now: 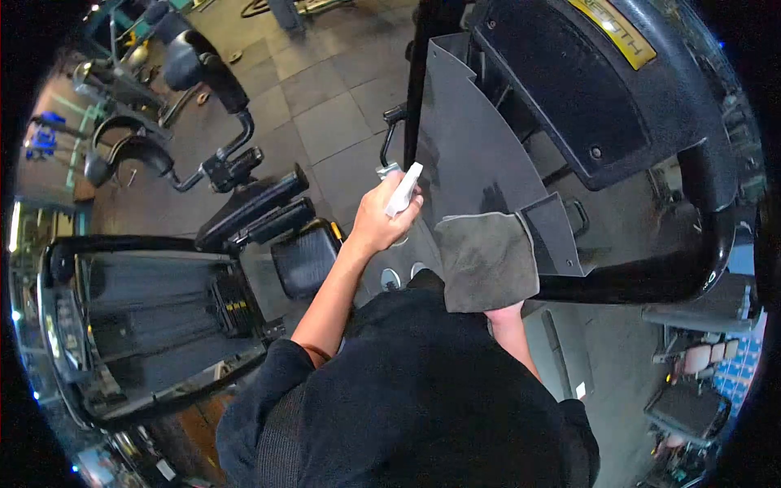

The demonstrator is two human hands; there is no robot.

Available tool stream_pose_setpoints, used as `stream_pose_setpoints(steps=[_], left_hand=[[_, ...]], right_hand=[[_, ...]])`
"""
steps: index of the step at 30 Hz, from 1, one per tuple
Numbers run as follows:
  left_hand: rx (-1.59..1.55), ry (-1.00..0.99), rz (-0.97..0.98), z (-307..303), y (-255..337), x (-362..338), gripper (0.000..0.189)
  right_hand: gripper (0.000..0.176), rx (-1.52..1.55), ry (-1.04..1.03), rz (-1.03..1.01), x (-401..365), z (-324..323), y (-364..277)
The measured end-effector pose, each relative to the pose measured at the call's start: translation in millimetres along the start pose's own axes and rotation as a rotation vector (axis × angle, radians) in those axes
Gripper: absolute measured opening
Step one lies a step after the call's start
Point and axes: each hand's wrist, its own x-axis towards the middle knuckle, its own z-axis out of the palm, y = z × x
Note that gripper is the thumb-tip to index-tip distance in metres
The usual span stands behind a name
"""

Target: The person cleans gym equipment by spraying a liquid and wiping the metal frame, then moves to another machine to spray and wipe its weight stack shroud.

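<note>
My left hand (pixel 386 210) is closed round a spray bottle, whose white spray head (pixel 404 190) sticks up above the fingers at the centre of the view. A folded grey cloth (pixel 488 262) lies over my right hand (pixel 506 312), in front of my body at right of centre. The cloth hides most of that hand's fingers. Just beyond the cloth stands a grey curved panel (pixel 480 138) of a gym machine.
A black machine cover (pixel 586 89) with a yellow label is at the upper right, above a thick black frame tube (pixel 651 281). Padded gym equipment (pixel 252 207) stands at the left. A black-framed machine (pixel 154 297) is at the lower left, on the tiled floor (pixel 329 126).
</note>
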Motion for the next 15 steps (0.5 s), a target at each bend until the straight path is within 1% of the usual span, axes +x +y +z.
stream_pose_setpoints(steps=[2, 3, 5, 7, 8, 10, 11, 13, 14, 15], left_hand=[[-0.035, -0.007, 0.003, -2, -1, 14, 0.022], [-0.065, -0.021, -0.025, -3, -5, 20, 0.022], [-0.086, -0.03, -0.001, -2, -9, 32, 0.023], [-0.095, -0.043, 0.017, -3, -17, 42, 0.023], [-0.108, -0.065, 0.011, -4, -19, 46, 0.023], [-0.126, -0.122, 0.023, -8, -23, 63, 0.023], [-0.12, -0.158, 0.005, -11, -25, 71, 0.022], [-0.114, -0.238, -0.01, -19, -34, 81, 0.022], [-0.109, -0.279, 0.0, -22, -43, 91, 0.022], [-0.107, -0.325, 0.012, -24, -50, 101, 0.022]], right_hand=[[0.065, -0.005, 0.036, -0.039, -1, 2, 3], [0.068, 0.003, 0.037, -0.047, 1, 1, 1], [0.07, 0.017, 0.041, -0.064, 5, -1, 0], [0.076, 0.14, 0.027, -0.098, 12, -6, 4], [0.076, 0.153, 0.039, -0.11, 13, -8, 8], [0.079, 0.282, -0.131, -0.104, 22, -11, 11], [0.079, 0.289, -0.117, -0.131, 26, -10, 14], [0.073, 0.241, 0.109, -0.221, 28, -8, 32], [0.073, 0.257, 0.122, -0.258, 37, -20, 46], [0.072, 0.382, 0.12, -0.292, 44, -37, 63]])
